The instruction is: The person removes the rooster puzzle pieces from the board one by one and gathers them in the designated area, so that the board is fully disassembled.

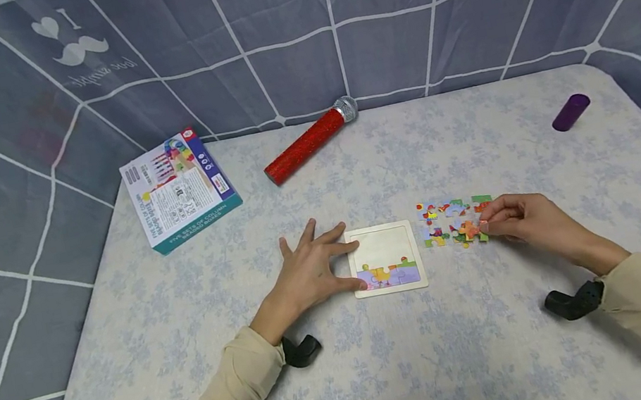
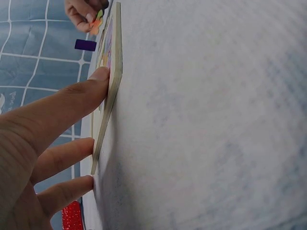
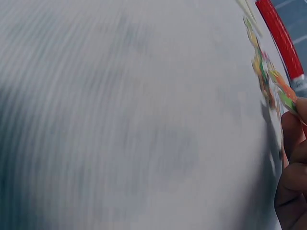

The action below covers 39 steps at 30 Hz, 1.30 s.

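Observation:
A square puzzle tray (image 1: 380, 246) lies on the table, its bottom part filled with a row of joined lilac, yellow and green pieces. My left hand (image 1: 313, 266) rests at its left side with fingers spread, the thumb (image 2: 81, 93) pressing on the tray's rim. To the right of the tray lie several loose puzzle pieces (image 1: 435, 235) in a loose grid. Over their right end my right hand (image 1: 524, 225) pinches an orange and green puzzle piece (image 2: 96, 25) between thumb and fingertips. In the right wrist view that puzzle piece (image 3: 287, 98) is tilted and partly hidden by the fingers.
A red glittery microphone (image 1: 311, 144) lies behind the tray. At the back left sits a toy box (image 1: 180, 189) marked as beaded boxes. A purple cylinder (image 1: 571, 112) lies at the far right. A grey-blue checked curtain (image 1: 291, 33) hangs along the table's back edge.

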Tool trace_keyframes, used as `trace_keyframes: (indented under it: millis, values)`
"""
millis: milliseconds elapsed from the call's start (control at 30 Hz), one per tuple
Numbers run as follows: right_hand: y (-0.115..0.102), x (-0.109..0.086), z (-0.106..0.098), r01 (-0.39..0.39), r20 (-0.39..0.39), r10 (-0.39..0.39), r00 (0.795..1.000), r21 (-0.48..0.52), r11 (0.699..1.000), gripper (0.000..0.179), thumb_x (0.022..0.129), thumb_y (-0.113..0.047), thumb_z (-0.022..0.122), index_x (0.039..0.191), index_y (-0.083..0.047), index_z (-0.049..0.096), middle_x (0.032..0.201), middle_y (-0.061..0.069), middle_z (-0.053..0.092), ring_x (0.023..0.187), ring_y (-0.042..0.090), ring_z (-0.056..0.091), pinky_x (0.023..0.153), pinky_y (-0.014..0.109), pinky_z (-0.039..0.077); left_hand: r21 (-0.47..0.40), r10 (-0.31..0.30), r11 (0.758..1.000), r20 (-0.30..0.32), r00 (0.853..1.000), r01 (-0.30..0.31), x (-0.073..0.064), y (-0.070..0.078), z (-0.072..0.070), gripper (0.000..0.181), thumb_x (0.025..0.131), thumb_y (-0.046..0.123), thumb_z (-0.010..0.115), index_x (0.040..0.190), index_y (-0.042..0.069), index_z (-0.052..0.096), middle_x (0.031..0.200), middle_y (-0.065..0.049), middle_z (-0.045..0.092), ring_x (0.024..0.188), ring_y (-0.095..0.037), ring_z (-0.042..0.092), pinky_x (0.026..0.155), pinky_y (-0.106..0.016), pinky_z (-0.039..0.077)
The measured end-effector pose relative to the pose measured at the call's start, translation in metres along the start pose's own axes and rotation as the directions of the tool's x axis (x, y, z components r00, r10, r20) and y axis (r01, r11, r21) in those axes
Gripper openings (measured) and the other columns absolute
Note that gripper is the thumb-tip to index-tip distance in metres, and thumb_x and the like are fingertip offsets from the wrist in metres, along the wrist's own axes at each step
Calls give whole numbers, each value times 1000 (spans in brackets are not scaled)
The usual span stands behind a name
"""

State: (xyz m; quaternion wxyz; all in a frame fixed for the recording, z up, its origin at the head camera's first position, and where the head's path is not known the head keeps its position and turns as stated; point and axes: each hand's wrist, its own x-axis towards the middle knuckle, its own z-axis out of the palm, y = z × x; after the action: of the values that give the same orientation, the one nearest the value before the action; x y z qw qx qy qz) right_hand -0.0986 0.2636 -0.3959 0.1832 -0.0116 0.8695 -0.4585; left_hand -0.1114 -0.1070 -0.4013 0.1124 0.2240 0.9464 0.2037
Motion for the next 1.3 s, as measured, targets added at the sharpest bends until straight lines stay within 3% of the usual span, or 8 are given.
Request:
trace_keyframes:
  millis: [367, 700, 1300]
  values:
    - [12, -5, -14, -36, -23, 35, 999, -48, 998, 38, 95, -33, 67, 116, -2, 62, 95, 3, 72, 76, 10, 56, 62, 26, 46, -2, -2, 1000, 0, 1000, 2, 0, -1, 0, 69, 68, 51, 86, 129, 25, 67, 152, 1, 42, 146, -42, 16, 99, -82, 5]
    - [5, 0, -6, -7, -112, -22, 993, -255, 967, 31, 94, -33, 67, 109, -6, 66, 88, 3, 69, 74, 11, 57, 63, 25, 43, 5, -8, 1000, 6, 1000, 8, 0, 1, -1, 69, 69, 52, 86, 130, 26, 67, 153, 1, 42, 147, -41, 14, 99, -82, 4]
    - [8, 2, -5, 24, -116, -61, 991, -298, 954, 22, 92, -27, 70, 101, -7, 67, 81, 2, 65, 67, 10, 56, 60, 26, 44, 11, 4, 1000, -11, 1000, -4, -1, 0, 0, 68, 68, 52, 86, 129, 26, 67, 152, 0, 43, 146, -42, 16, 98, -82, 5]
